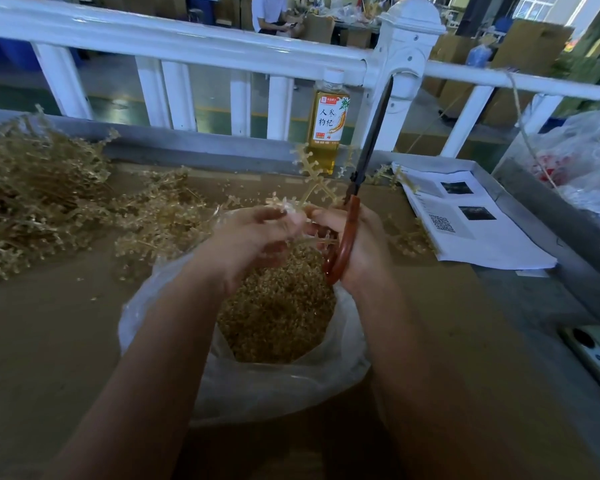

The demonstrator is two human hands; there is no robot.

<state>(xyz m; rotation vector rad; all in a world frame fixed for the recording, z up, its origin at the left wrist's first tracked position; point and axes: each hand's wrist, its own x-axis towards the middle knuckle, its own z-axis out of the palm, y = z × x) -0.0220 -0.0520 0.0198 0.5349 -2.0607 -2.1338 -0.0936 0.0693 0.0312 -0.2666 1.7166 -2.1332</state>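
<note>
Over the middle of the table, my left hand [253,237] and my right hand [357,244] meet above a clear plastic bag [267,389] filled with small tan plastic pieces [278,313]. Both hands pinch a tan branched plastic sprue [314,178] that sticks up between them. My right hand also grips scissors by their orange-red handle [343,247]; the dark blades [374,126] point up toward the railing. A big pile of the same tan sprues [39,195] lies at the left.
A white railing [187,43] runs along the table's far side, with a bottle of yellow drink [328,123] in front of it. Printed sheets [465,220] lie at the right, a phone [593,355] near the right edge, crumpled plastic bags [575,161] beyond.
</note>
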